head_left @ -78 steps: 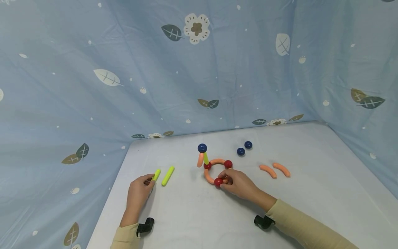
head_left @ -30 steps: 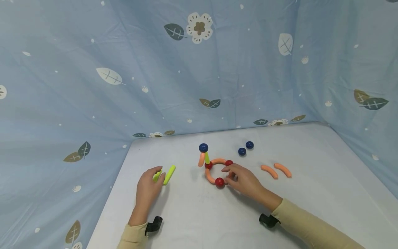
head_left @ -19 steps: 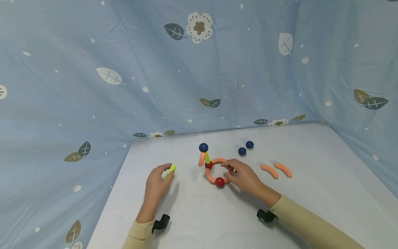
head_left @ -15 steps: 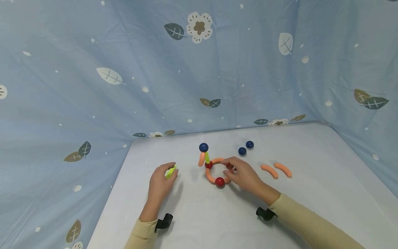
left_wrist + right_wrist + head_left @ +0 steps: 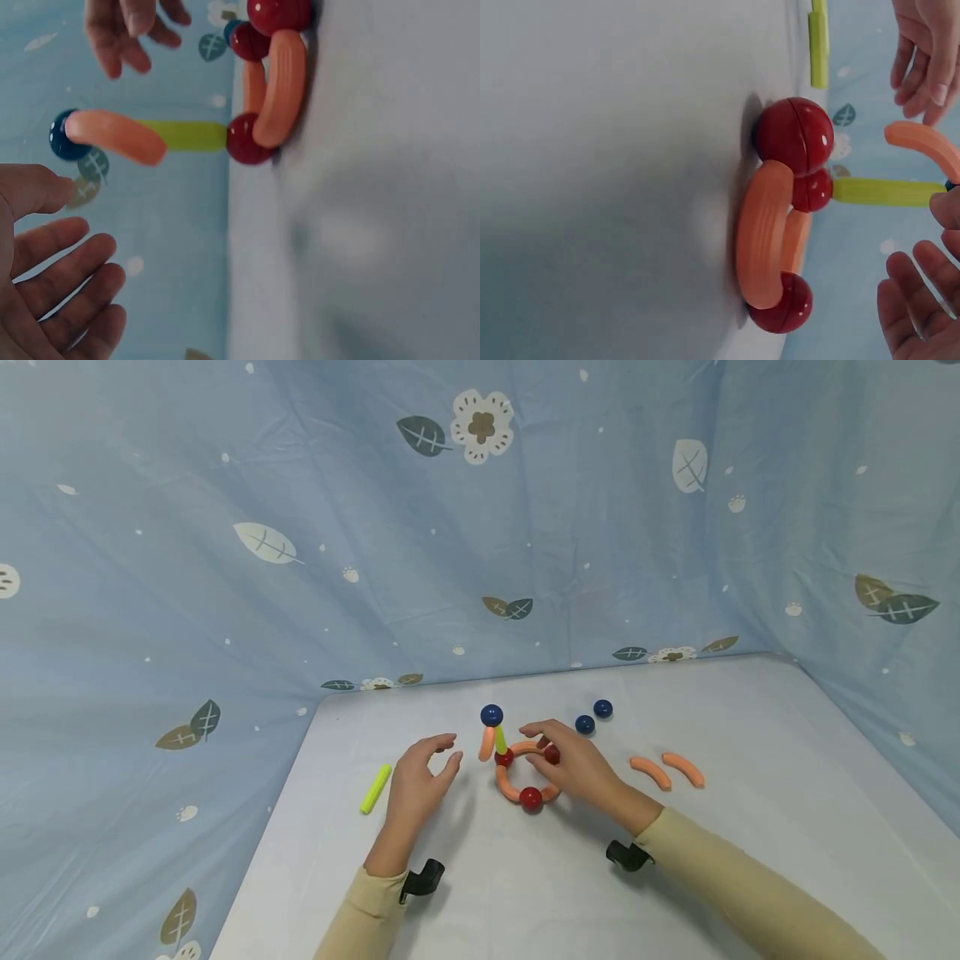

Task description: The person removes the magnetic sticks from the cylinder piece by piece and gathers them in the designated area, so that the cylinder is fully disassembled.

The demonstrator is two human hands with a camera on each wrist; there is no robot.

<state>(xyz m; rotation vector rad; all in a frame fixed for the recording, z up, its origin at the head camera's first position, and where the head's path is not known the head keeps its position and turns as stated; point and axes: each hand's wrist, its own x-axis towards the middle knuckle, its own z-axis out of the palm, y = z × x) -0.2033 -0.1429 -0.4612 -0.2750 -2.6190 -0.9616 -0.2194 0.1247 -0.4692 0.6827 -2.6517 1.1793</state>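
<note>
A ring of curved orange rods joined by red balls lies on the table. From its left red ball a yellow-green rod stands up, topped by a blue ball. Another curved orange rod hangs from that blue ball. My left hand hovers just left of this structure, fingers spread and holding nothing. Over the ring's right side is my right hand, its fingers relaxed and parted, with no piece between them. In the right wrist view, the fingers of both hands appear around the upright rod's top.
One loose yellow-green rod lies at the left; the left hand hides the other in the head view. Two blue balls sit behind the ring. To the right lie two curved orange rods. A patterned blue curtain backs the table.
My left hand has moved from the yellow-green rods rightward toward the structure, leaving them on the table. My right hand has let go of the front red ball and shifted up and slightly left.
</note>
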